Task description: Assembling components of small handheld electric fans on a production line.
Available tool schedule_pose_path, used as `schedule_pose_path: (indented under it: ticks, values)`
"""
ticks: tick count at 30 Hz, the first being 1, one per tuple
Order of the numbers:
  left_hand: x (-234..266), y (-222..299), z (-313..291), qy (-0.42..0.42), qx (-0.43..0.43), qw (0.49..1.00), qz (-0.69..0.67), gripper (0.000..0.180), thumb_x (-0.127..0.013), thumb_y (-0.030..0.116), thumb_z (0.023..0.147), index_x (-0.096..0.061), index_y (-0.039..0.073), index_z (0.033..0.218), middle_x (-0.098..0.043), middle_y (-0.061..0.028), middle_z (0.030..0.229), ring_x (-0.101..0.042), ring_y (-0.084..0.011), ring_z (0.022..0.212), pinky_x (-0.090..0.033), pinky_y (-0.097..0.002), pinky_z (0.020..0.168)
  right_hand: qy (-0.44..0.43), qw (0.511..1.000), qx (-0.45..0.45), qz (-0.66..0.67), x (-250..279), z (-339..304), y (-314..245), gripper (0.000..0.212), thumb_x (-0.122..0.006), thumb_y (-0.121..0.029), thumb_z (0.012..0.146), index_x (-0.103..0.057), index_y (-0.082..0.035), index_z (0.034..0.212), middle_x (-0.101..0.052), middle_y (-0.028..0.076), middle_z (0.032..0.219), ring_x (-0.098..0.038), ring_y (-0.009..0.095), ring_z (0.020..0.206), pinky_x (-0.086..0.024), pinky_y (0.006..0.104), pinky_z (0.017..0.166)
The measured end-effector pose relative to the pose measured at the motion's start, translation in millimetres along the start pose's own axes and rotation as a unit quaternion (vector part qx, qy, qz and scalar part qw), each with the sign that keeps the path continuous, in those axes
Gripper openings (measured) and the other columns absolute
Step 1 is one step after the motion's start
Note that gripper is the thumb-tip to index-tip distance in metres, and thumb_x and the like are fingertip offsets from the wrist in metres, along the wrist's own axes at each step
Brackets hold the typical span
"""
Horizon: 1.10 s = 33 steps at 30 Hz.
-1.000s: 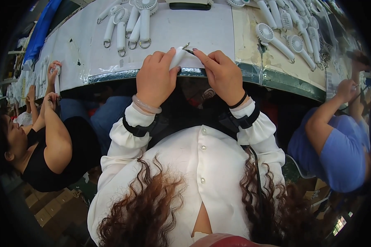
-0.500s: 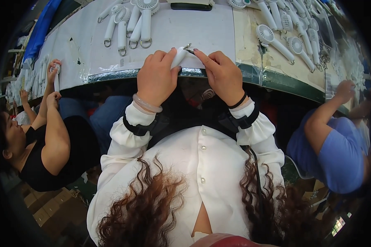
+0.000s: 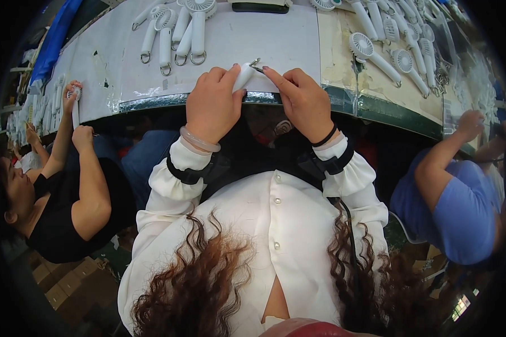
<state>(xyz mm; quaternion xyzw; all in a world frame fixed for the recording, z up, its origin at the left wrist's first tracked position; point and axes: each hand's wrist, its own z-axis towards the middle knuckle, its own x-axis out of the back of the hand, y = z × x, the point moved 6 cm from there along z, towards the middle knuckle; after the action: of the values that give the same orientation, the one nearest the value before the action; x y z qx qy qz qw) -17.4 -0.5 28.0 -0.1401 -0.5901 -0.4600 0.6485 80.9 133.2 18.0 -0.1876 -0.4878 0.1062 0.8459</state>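
My left hand point(image 3: 215, 104) is closed round a white handheld fan point(image 3: 243, 76) by its handle; the rest of the fan is hidden in the palm. At the handle's far end a small metal ring point(image 3: 256, 62) sticks out. My right hand point(image 3: 306, 104) pinches a thin dark pointed tool point(image 3: 258, 69), whose tip meets the ring. Most of that tool is hidden by the fingers, so its exact kind cannot be told. Both hands are held just over the table's near edge.
Several white handheld fans point(image 3: 198, 33) with metal rings lie at the back of the white table point(image 3: 281, 42). More fans point(image 3: 403, 60) are heaped at the right. A person in black point(image 3: 76, 208) works at my left, another in blue point(image 3: 464, 208) sits at my right.
My hands and the handheld fan have hardly moved. The person at my left has drawn one hand a little away from the fan they hold.
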Motion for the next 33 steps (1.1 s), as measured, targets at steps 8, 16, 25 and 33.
schedule_pose_path:
  ticks: [8, 16, 25, 33]
  values:
    - [-0.5, 0.7, 0.4, -0.012, -0.002, 1.000, 0.007, 0.042, -0.070, 0.015, 0.078, -0.060, 0.010, 0.118, -0.059, -0.0073, 0.096, -0.059, -0.0272, 0.089, -0.050, -0.0363, 0.072, -0.007, 1.000, 0.012, -0.005, -0.1, 0.4, 0.3, 0.051, -0.062, 0.001, 0.078, -0.062, -0.024, 0.123, -0.055, 0.003, 0.081, -0.057, 0.021, 0.066, -0.047, 0.0310, 0.055]
    - [-2.5, -0.1, 1.5, -0.017, -0.010, 1.000, 0.020, 0.042, -0.070, 0.015, 0.077, -0.060, 0.010, 0.118, -0.058, -0.0071, 0.096, -0.059, -0.0263, 0.091, -0.052, -0.0371, 0.071, 0.001, 0.999, 0.026, -0.033, 0.4, -0.1, -3.9, 0.050, -0.062, 0.001, 0.078, -0.062, -0.024, 0.122, -0.053, 0.003, 0.078, -0.057, 0.020, 0.064, -0.047, 0.0308, 0.054]
    - [-4.9, -0.6, 1.7, -0.013, -0.016, 1.000, 0.018, 0.042, -0.070, 0.015, 0.077, -0.060, 0.010, 0.117, -0.059, -0.0076, 0.097, -0.059, -0.0272, 0.092, -0.052, -0.0376, 0.072, 0.015, 0.998, 0.031, -0.057, -0.3, -3.1, -4.0, 0.050, -0.062, 0.000, 0.078, -0.062, -0.024, 0.122, -0.054, 0.002, 0.078, -0.057, 0.021, 0.063, -0.048, 0.0307, 0.054]
    - [-4.4, -0.5, 0.4, -0.015, -0.013, 1.000, 0.017, 0.042, -0.070, 0.015, 0.077, -0.060, 0.010, 0.117, -0.059, -0.0076, 0.097, -0.059, -0.0272, 0.092, -0.052, -0.0377, 0.071, 0.013, 1.000, 0.002, -0.008, -1.7, -4.9, 2.1, 0.051, -0.063, 0.001, 0.077, -0.062, -0.024, 0.122, -0.056, 0.002, 0.081, -0.058, 0.021, 0.065, -0.048, 0.0308, 0.055]
